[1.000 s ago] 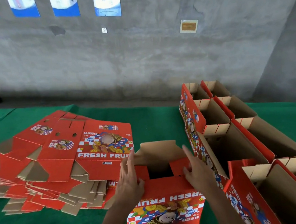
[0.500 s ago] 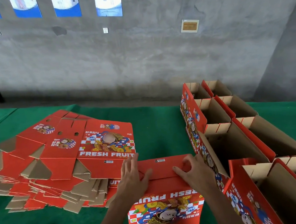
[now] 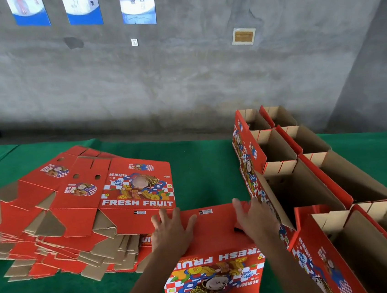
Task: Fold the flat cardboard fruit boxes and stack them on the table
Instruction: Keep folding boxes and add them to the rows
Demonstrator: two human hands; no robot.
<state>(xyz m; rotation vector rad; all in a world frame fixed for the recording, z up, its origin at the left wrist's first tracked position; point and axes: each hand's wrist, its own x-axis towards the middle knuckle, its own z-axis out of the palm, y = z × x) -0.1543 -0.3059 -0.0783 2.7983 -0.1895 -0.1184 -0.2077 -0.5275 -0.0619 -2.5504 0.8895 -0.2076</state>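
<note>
The box in hand (image 3: 212,247) stands at the near middle of the green bench (image 3: 202,169), printed face toward the camera and upside down, its red bottom flaps turned up and folded shut. The left hand (image 3: 173,232) lies flat on those flaps with fingers spread; the right hand (image 3: 255,218) presses the right side of the same panel, fingers mostly straight, though its fingertips are blurred and a small dark gap shows beside it. By my reading, this box's base is closed or nearly so, and it has yet to be turned over and set with the others. To the right, the folded boxes (image 3: 311,181) stand open-topped in rows running from far to near. To the left, the pile of flat boxes (image 3: 74,206) is still thick, so much of the job looks left.
</note>
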